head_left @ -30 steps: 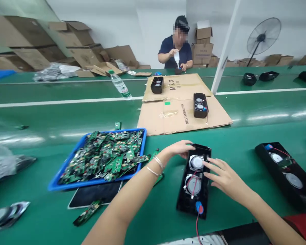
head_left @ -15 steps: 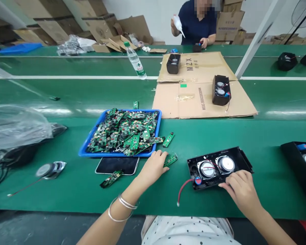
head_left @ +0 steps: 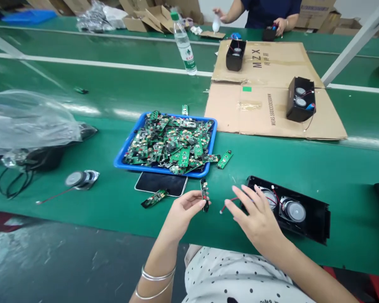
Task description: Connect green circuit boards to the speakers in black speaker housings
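My left hand [head_left: 183, 210] pinches a small green circuit board [head_left: 204, 194] and holds it upright above the green belt. My right hand [head_left: 255, 216] hovers beside it with fingers spread, next to a red wire end [head_left: 226, 203]. That wire runs from a black speaker housing [head_left: 312, 216] with two round speakers, which lies flat on the belt to the right. A blue tray [head_left: 125, 148] heaped with green circuit boards sits just beyond my hands.
A dark phone [head_left: 160, 184] lies under the tray's near edge, with loose boards [head_left: 154, 198] around it. A loose speaker [head_left: 80, 179] and plastic bag [head_left: 25, 122] are at left. Flattened cardboard [head_left: 271, 113] carries two black housings. A water bottle [head_left: 183, 42] stands beyond. Another person's hands [head_left: 279, 26] work across the belt.
My left hand picked a circuit board off the belt and raised it. My right hand left the housing's near edge and moved left toward the wire. The view tilted down.
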The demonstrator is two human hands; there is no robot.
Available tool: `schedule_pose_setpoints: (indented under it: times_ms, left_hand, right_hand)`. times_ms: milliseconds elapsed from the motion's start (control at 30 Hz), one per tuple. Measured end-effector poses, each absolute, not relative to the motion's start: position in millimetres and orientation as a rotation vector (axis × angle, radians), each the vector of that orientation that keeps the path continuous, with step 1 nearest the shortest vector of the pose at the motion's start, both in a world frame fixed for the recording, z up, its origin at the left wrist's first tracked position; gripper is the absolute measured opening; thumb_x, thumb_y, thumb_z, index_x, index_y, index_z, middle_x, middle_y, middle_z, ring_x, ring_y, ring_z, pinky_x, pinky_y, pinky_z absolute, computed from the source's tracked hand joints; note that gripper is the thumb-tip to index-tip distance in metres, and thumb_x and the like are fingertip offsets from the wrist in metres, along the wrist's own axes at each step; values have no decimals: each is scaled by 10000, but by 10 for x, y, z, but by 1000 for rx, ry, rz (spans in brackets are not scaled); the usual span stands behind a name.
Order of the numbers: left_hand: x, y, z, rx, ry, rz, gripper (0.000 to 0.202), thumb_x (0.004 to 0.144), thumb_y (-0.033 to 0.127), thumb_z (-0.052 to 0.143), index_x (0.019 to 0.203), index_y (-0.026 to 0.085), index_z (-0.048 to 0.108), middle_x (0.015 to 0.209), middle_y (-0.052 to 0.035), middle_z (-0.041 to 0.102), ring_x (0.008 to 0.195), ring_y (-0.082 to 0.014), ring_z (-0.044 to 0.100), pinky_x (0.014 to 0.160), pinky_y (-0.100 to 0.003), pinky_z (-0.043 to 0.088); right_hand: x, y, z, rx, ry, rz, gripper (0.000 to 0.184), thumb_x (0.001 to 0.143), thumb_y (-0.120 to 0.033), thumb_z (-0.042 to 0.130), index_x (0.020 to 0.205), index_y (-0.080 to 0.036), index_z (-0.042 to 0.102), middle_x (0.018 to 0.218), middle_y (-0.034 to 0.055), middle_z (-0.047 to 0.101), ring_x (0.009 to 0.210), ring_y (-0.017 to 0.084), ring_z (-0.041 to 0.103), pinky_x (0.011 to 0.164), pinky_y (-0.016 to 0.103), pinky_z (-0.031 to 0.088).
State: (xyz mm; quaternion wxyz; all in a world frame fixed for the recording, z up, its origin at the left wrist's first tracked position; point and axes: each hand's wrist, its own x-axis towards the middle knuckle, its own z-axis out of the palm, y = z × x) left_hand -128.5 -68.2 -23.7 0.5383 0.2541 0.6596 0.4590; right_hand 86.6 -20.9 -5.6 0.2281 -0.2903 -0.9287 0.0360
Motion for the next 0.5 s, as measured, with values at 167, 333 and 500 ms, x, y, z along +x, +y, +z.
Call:
schedule_pose_setpoints:
  times_ms: [167, 333, 500]
  left_hand:
    - [-1283, -847, -184, 400, 1296, 1193, 514, 551, 500, 811, 907, 149, 692, 753, -63, 687, 674, -194, 649, 633, -291, 530]
    - [-1276, -930, -167, 342, 1128, 1227, 543, 515, 454, 857, 931, 147, 693, 735, -54, 671, 648, -203, 652, 587, -292, 525]
    - [-1235, -911, -112, 457, 1087, 1244, 407, 580, 305, 855, 885, 155, 631, 834, -53, 700, 631, -135, 633, 528, -202, 497]
  right_hand:
    - [539, -83, -85, -582, -2757, 103, 222, 915, -85, 439, 920, -143, 654, 1019, 104, 664, 949, 239, 573, 944, 512, 400]
    - [562, 20, 36, -532, -2563, 341, 223, 944, -119, 432, 942, -131, 655, 791, 61, 666, 652, 152, 563, 565, 287, 435]
    - [568, 33, 250, -671, -2327, 658, 174, 939, -141, 476, 934, -140, 650, 759, 39, 652, 656, 120, 587, 602, 235, 475]
